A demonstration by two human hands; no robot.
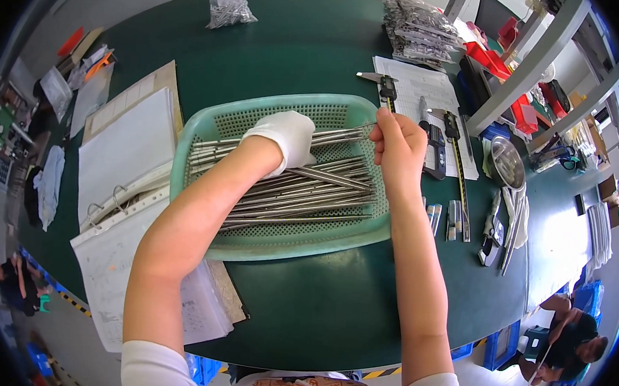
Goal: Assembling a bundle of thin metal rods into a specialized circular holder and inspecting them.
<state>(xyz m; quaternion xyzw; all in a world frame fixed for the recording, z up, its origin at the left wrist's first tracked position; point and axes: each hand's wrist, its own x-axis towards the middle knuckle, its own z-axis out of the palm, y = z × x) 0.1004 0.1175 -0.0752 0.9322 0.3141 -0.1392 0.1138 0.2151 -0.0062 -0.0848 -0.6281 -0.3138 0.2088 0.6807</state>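
Grip check: left hand [285, 137], gloved white, rests on the steel rods [302, 189] in the green basket [206, 132]; whether it is closed around any, I cannot tell. Right hand [397, 145] pinches one rod's end at the basket's far rim. I judge the rods stiff, smooth, slippery, light singly; best taken near an end.

Single head-worn fisheye view, looking steeply down, close over the green table [301, 314], forearms entering from 6 o'clock.
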